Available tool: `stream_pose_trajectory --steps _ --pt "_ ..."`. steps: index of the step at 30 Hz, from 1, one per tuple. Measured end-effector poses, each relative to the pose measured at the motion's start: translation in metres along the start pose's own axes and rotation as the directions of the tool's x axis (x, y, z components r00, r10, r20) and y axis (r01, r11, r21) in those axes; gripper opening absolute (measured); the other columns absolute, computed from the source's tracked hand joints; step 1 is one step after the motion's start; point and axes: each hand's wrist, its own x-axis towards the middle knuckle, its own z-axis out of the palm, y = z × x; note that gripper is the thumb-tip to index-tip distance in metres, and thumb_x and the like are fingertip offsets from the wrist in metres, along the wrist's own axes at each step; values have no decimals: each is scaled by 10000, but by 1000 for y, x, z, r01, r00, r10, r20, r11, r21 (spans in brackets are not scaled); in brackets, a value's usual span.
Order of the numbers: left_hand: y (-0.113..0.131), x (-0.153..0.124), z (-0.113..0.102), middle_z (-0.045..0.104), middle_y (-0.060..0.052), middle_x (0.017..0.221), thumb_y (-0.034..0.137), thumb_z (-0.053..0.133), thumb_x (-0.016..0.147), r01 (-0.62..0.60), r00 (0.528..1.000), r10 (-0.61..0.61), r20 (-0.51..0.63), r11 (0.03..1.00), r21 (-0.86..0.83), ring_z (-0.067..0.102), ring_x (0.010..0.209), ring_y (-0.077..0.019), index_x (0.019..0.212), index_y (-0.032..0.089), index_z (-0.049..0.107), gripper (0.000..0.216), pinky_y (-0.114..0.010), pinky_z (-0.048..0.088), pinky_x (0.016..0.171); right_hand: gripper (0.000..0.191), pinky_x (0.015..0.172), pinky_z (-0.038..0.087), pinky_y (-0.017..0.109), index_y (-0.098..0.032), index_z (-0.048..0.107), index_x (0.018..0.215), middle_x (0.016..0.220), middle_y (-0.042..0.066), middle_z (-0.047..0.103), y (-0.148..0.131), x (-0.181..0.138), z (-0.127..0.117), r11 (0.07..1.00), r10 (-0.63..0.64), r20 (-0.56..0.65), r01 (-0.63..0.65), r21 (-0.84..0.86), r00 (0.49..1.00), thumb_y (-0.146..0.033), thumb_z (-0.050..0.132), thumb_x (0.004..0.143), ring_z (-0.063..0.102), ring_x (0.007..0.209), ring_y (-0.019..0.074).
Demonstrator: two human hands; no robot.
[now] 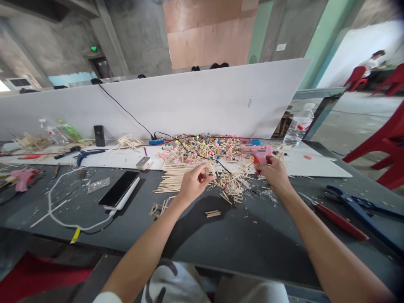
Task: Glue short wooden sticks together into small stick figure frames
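Observation:
My left hand [193, 183] hovers over a row of thin wooden sticks [176, 176], its fingers pinched on one stick. My right hand [274, 172] is closed round the handle of a pink glue gun [261, 155], whose black cord runs left across the pile. Behind both hands lies a heap of small stick models with pink, blue and yellow beads [205, 149]. Loose stick cuttings [232, 187] are scattered between my hands. A small stick frame [158, 208] lies near my left wrist.
A phone on a white power bank [120, 189] with a white cable lies at left. Red and blue cutters [347, 208] rest at right. A second pink glue gun [23, 176] sits at far left. A water bottle [298, 124], a white divider board [189, 101] and red chairs [383, 143] are around.

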Motion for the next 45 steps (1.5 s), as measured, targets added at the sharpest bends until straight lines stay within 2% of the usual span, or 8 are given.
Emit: stream_pose_trajectory --steps 4,9,15,26,31,35,40,45 --pt "0 0 1 614 16 692 490 653 866 4 1000 -4 -4 1000 -13 498 531 -80 1213 168 614 474 -195 411 555 169 459 390 248 -197 534 743 545 -22 562 -14 -12 4 993 -87 45 90 -78 995 -250 669 656 527 507 144" --pt "3 0 1 603 18 678 524 667 839 72 997 -72 8 992 -99 488 527 -81 1198 174 638 502 -197 410 544 258 460 373 257 -200 508 729 546 -31 536 -29 -28 6 993 -81 162 65 101 983 -302 729 642 480 489 128" --pt "12 2 0 611 21 663 494 744 776 250 967 -251 39 911 -327 515 524 -87 1167 155 657 525 -199 416 516 383 442 292 253 -200 466 641 511 -34 477 -47 -44 11 996 -84 146 85 -2 986 -397 793 623 380 471 96" --pt "20 5 -2 592 35 627 477 775 745 358 932 -343 117 821 -445 522 493 -84 1142 125 650 546 -210 422 506 251 438 246 236 -196 447 600 524 -37 451 -37 -51 22 985 -145 203 161 -66 968 -251 689 638 337 476 77" --pt "18 4 -2 606 31 637 477 771 750 357 933 -344 108 834 -421 525 512 -86 1161 133 653 549 -208 426 511 284 408 260 227 -219 455 685 525 -67 412 -41 -52 23 959 -71 300 -18 282 951 -203 733 628 313 438 71" --pt "14 4 -1 617 21 669 488 744 777 355 935 -332 127 856 -376 532 530 -87 1171 133 650 539 -207 430 519 297 374 209 203 -226 410 690 535 -90 309 -47 -50 17 782 -71 533 -285 555 843 -175 701 663 195 419 53" --pt "10 2 2 640 2 720 498 760 755 346 937 -298 182 862 -370 562 548 -91 1126 144 658 522 -210 458 530 301 360 168 191 -212 362 645 573 -73 282 -51 -51 13 630 -52 694 -516 581 718 -149 654 685 131 448 56" --pt "15 2 2 676 -67 955 457 779 750 369 923 -269 274 817 -442 616 569 -83 1122 154 649 498 -208 486 533 231 359 171 178 -196 440 722 600 -72 322 -52 -54 15 617 -24 761 -589 521 648 -135 656 665 123 453 50"
